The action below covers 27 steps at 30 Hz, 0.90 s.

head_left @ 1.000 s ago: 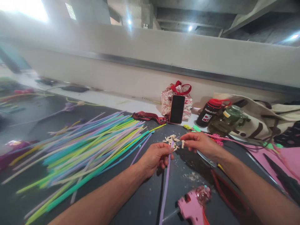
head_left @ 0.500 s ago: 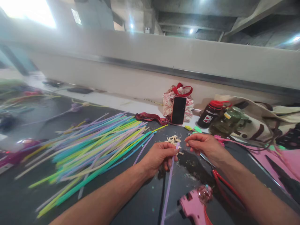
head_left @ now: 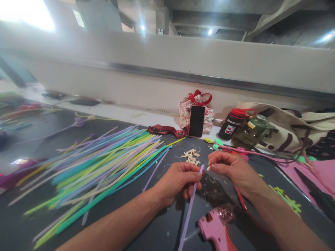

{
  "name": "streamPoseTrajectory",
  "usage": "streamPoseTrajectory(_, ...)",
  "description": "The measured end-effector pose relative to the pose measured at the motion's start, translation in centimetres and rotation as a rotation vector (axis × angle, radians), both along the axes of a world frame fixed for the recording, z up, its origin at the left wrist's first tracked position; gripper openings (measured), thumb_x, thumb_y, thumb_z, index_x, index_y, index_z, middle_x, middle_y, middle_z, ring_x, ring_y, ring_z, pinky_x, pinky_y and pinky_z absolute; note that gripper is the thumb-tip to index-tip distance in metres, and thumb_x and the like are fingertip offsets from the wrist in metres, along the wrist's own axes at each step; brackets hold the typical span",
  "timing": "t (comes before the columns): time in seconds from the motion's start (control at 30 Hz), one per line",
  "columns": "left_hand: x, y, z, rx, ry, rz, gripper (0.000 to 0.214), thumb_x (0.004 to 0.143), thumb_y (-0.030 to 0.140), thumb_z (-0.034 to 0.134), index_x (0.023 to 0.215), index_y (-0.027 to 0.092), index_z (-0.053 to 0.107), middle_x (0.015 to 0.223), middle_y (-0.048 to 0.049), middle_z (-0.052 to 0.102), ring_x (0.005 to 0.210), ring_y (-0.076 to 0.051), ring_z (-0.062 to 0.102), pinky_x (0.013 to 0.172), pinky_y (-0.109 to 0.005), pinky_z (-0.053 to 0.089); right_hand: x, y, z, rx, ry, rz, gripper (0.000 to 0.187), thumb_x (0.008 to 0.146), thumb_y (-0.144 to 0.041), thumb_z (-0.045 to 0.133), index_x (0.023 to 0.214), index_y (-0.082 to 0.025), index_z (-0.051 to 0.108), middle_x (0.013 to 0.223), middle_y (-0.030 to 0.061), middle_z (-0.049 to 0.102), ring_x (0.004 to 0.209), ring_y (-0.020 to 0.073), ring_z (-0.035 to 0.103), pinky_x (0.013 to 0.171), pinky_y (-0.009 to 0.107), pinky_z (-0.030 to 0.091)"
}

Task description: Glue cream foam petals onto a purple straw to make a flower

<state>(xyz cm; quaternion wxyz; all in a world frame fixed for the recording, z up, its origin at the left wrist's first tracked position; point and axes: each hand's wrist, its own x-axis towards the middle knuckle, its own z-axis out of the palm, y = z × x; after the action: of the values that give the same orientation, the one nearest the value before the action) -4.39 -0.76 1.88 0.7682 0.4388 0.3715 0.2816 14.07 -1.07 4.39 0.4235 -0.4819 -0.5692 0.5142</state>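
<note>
My left hand (head_left: 181, 181) pinches a long lilac pipe cleaner (head_left: 188, 212) close to its upper tip, and the stem slants down toward the bottom edge. The tip looks bent or thickened. Just right of that tip, my right hand (head_left: 230, 165) holds a short cream piece (head_left: 208, 168) between thumb and fingers; a small gap separates the two. Behind both hands lies a small pile of similar cream pieces (head_left: 192, 156). A pink glue gun (head_left: 216, 225) rests below my right hand, and red handles (head_left: 244, 205) show partly under that forearm.
Many coloured pipe cleaners (head_left: 104, 170) spread across the left of the dark table. At the back stand a phone (head_left: 196, 121), a patterned bag (head_left: 184, 113), a black bottle (head_left: 230, 126) and a green jug (head_left: 250, 134). Short yellow-green pieces (head_left: 289, 200) and black scissors (head_left: 315, 190) lie right.
The cream piece in my right fingers now shows clearly, a little lower beside the lilac tip. My hands have shifted slightly, uncovering more of the cream pile. The whole view has moved a little.
</note>
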Motion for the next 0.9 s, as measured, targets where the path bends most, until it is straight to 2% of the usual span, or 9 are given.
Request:
streamPoseTrajectory(0.1, 0.1, -0.1, -0.1, -0.009, 0.036, 0.004, 0.015, 0.067, 0.024, 0.062, 0.078, 0.013, 0.061, 0.053, 0.0019, 0.060, 0.033, -0.003, 0.045, 0.033, -0.013, 0.032, 0.0, 0.0, 0.1, 0.040, -0.065, 0.043, 0.006, 0.062, -0.020, 0.070, 0.062, -0.020, 0.064, 0.066, -0.0023, 0.058, 0.064, 0.0123, 0.049, 0.061, 0.024, 0.038)
streamPoseTrajectory(0.27, 0.3, -0.2, -0.3, 0.013, 0.058, 0.005, 0.021, 0.069, 0.032, 0.063, 0.076, 0.013, 0.059, 0.051, 0.0027, 0.059, 0.032, -0.003, 0.044, 0.032, -0.013, 0.032, -0.2, 0.1, 0.0, 0.083, -0.152, 0.068, 0.007, 0.065, -0.022, 0.068, 0.062, -0.019, 0.063, 0.068, -0.0023, 0.056, 0.066, 0.0131, 0.050, 0.062, 0.024, 0.038)
streamPoseTrajectory(0.9, 0.4, -0.1, -0.7, 0.108, 0.112, 0.002, 0.018, 0.070, 0.031, 0.060, 0.074, 0.014, 0.057, 0.050, 0.0044, 0.057, 0.031, -0.003, 0.043, 0.032, -0.014, 0.033, -0.5, 0.4, -1.1, 0.274, -0.366, 0.042, 0.004, 0.068, -0.023, 0.065, 0.064, -0.020, 0.065, 0.073, 0.0009, 0.055, 0.077, 0.0178, 0.052, 0.064, 0.027, 0.039)
